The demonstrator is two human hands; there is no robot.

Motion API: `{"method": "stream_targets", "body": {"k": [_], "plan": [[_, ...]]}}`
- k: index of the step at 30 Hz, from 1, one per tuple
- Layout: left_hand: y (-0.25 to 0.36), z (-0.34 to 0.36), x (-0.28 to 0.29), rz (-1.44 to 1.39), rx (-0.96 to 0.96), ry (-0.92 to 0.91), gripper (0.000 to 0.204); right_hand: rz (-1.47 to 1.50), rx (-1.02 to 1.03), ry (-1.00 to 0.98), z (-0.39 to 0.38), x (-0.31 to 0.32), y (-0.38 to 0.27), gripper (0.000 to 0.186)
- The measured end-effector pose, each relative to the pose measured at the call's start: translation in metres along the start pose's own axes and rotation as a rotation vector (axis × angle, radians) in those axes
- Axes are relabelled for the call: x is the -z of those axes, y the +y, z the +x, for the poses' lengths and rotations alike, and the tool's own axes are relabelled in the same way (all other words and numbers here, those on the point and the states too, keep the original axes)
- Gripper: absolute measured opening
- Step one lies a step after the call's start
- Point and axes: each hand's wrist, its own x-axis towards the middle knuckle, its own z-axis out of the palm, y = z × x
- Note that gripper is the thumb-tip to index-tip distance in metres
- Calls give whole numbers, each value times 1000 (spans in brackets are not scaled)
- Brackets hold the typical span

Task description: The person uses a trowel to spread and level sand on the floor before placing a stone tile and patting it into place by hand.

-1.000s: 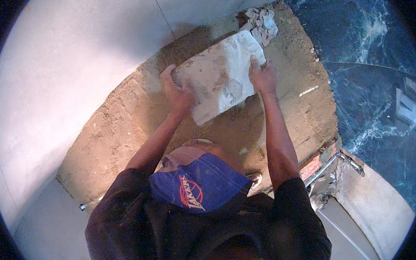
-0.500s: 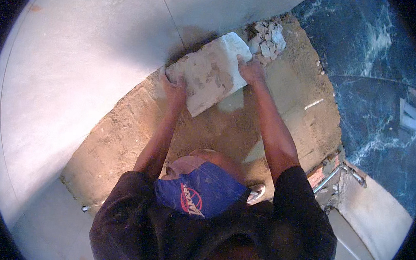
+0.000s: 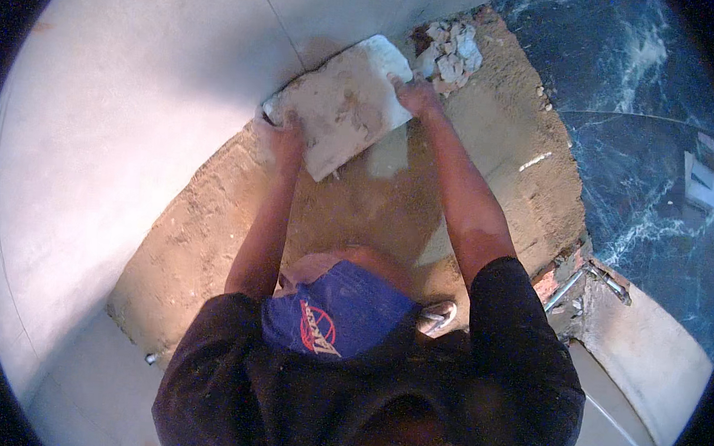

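Note:
A pale rectangular slab [image 3: 343,109], its top stained with brown dirt, is held between my two hands near the far side of the bare ground. My left hand [image 3: 284,138] grips its left end, the thumb on the top and the fingers partly hidden round the edge. At the right end, my right hand [image 3: 416,95] is closed on the whiter edge with its thumb uppermost. The slab's far edge lies against or very near the foot of the pale wall [image 3: 179,68]; its underside is hidden.
A heap of broken pale pieces [image 3: 452,54] lies just beyond my right hand. Rough brown ground [image 3: 506,150] surrounds the slab. Dark blue veined tiles [image 3: 623,83] cover the right side. Exposed brick and a metal pipe [image 3: 567,292] sit at the lower right.
The slab has shifted slightly away from me and to the left, closer to the wall, with both hands still on it. The whole view has also moved a little.

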Motion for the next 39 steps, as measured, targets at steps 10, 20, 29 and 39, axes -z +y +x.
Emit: {"method": "stream_targets", "body": {"k": [10, 20, 29, 39], "plan": [[-4, -17, 21, -204, 46, -246, 64, -84, 42, 221, -66, 31, 0, 90], [-16, -23, -15, -88, -81, -203, 81, 178, -54, 30, -55, 10, 43, 84], [92, -116, 14, 139, 126, -527, 84, -94, -89, 408, -158, 83, 98, 62], [156, -166, -110, -435, 278, -833, 100, -173, -220, 396, -59, 144, 193, 75]]}}
